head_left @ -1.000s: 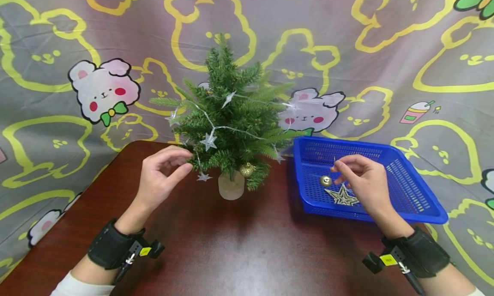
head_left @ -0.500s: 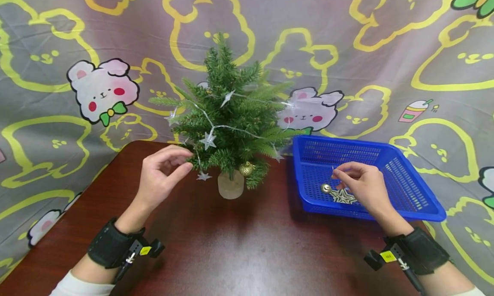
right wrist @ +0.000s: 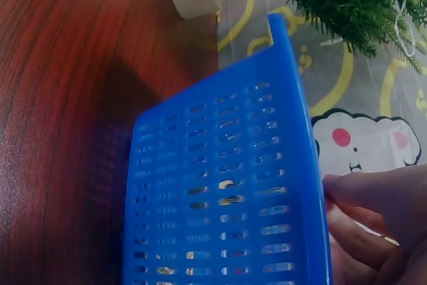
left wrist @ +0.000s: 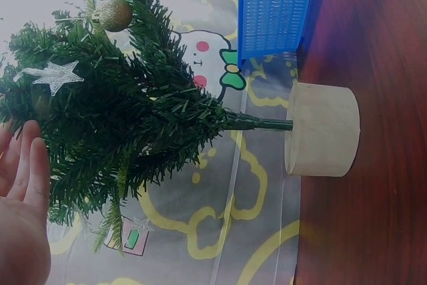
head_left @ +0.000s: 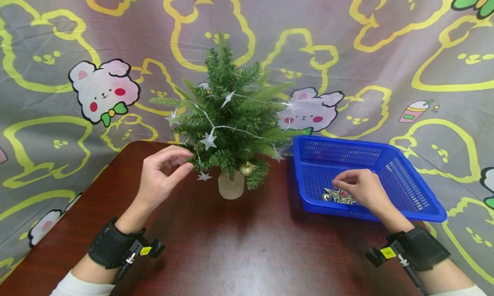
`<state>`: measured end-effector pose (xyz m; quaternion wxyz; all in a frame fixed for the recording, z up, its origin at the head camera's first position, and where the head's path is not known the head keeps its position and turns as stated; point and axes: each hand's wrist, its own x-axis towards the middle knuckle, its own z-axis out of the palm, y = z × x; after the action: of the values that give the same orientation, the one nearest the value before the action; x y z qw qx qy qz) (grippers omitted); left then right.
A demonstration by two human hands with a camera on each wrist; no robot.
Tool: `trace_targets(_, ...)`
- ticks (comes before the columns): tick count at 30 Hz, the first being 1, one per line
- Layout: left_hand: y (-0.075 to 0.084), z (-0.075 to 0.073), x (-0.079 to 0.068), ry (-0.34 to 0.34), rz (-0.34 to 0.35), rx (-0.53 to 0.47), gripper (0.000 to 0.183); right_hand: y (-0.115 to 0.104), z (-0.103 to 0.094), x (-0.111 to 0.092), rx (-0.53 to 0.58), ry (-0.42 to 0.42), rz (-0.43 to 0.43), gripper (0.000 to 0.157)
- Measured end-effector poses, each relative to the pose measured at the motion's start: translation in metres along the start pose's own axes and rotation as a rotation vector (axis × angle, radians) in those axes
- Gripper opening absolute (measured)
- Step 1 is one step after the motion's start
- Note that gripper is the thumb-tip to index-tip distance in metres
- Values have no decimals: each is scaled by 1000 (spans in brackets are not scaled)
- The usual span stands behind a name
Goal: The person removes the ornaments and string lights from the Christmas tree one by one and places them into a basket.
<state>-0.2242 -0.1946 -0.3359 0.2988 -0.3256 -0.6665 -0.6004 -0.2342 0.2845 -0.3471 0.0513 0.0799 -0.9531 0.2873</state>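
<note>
A small artificial Christmas tree (head_left: 231,116) stands on a pale round base (head_left: 230,188), strung with clear star lights (head_left: 209,140). A glittery gold ball (head_left: 247,169) hangs low on it. My left hand (head_left: 160,173) is at the lower left branches, fingers gently bent, thumb and forefinger apart, holding nothing visible. Inside the blue basket (head_left: 347,142), my right hand (head_left: 359,187) has thumb and forefinger together above a gold ball ornament (head_left: 326,197). The ball seems to hang from that pinch; its loop cannot be made out. A gold star ornament (head_left: 341,196) lies beside the ball, partly hidden.
The brown wooden table (head_left: 239,253) extends in front of the tree. Behind it hangs a grey cloth (head_left: 154,30) with cartoon figures. The basket's raised perforated side (right wrist: 220,158) stands between the right wrist camera and the ornaments.
My right hand has moved down into the basket, and the gold ball ornament has sunk with it beside the star. My left hand has stayed in place.
</note>
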Motion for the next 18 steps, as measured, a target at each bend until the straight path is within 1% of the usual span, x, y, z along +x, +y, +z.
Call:
trace_targets(3, 0, 0, 0, -3, -3, 16, 22, 3, 1, 1, 6, -56, 11, 24)
trace_targets(5, 1, 0, 0, -7, -8, 35, 21, 4, 2, 2, 6, -78, 17, 22)
trace_targets(12, 0, -1, 0, -17, -31, 61, 19, 10, 4, 3, -11, -126, 60, 16)
trace_targets(15, 0, -2, 0, -16, -35, 66, 18, 13, 6, 4, -40, -153, 80, 14)
trace_targets(18, -1, -2, 0, -15, -38, 68, 18, 17, 8, 6, -76, -166, 83, 13)
